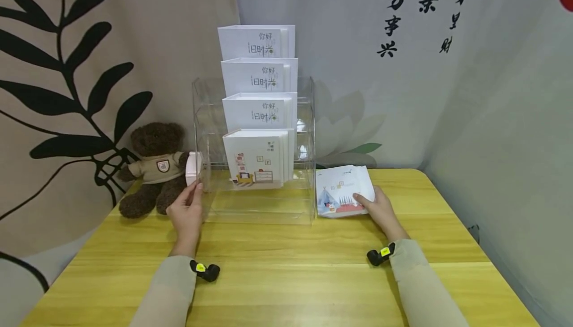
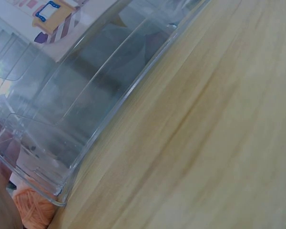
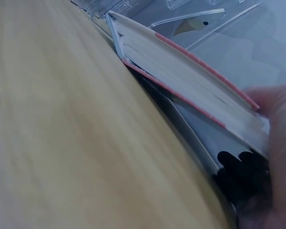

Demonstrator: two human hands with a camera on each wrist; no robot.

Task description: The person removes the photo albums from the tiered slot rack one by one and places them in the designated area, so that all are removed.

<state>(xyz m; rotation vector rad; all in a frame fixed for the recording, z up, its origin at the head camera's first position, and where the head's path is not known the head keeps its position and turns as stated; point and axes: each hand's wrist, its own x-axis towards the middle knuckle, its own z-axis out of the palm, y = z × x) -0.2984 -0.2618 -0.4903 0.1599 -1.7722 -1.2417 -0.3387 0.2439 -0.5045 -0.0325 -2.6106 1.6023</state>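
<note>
A clear tiered display rack (image 1: 259, 212) holds white books (image 1: 255, 160) standing in rising rows. At its left side my left hand (image 1: 187, 212) holds the side edge between thumb and fingers, beside a pink object (image 1: 193, 167). Through the clear plastic in the left wrist view, part of that hand (image 2: 5, 200) shows. To the right of the rack, my right hand (image 1: 380, 210) grips the right edge of a white picture book (image 1: 342, 192), thumb on its cover. In the right wrist view this book (image 3: 181, 76) is tilted, its hand-side edge raised above a flat item beneath.
A brown teddy bear (image 1: 154, 167) in a beige shirt sits left of the rack. An orange yarn ball (image 2: 33, 207) lies behind the rack's corner. The wooden table (image 1: 286, 277) meets a printed cloth backdrop (image 1: 403, 108) at the back.
</note>
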